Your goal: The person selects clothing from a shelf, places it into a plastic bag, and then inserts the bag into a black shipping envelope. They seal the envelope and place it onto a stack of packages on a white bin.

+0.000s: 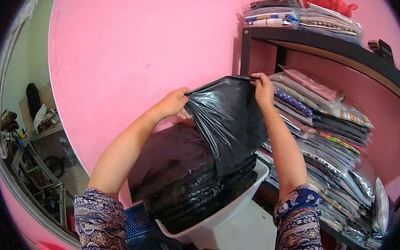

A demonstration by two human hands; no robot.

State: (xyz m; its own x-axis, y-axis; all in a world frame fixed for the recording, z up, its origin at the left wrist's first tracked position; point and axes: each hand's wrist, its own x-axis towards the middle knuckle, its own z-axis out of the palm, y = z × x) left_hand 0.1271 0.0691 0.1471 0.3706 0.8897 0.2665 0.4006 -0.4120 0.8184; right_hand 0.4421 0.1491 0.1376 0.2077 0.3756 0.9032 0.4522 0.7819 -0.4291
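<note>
Head view: the left hand (173, 102) pinches one corner of a black plastic bag (228, 117) and the right hand (263, 88) pinches the opposite corner, both closed on the thin film, so the bag hangs stretched between them in front of the pink wall (122, 51). Its lower end touches the stack of black bags (183, 179) heaped in a white tub (231, 205). The film looks slick, so a corner could slip out of either pinch and the bag would drop back onto the heap. The tub appears tilted with its load standing above the rim, so a tug could drag bags off the top or tip it. The tub rests over a blue crate (137, 222), near, at the left. To the right, dark shelves (333, 46) hold piles of packed fabric (327, 133). At the far left a doorway shows a cluttered room (34, 138)
</note>
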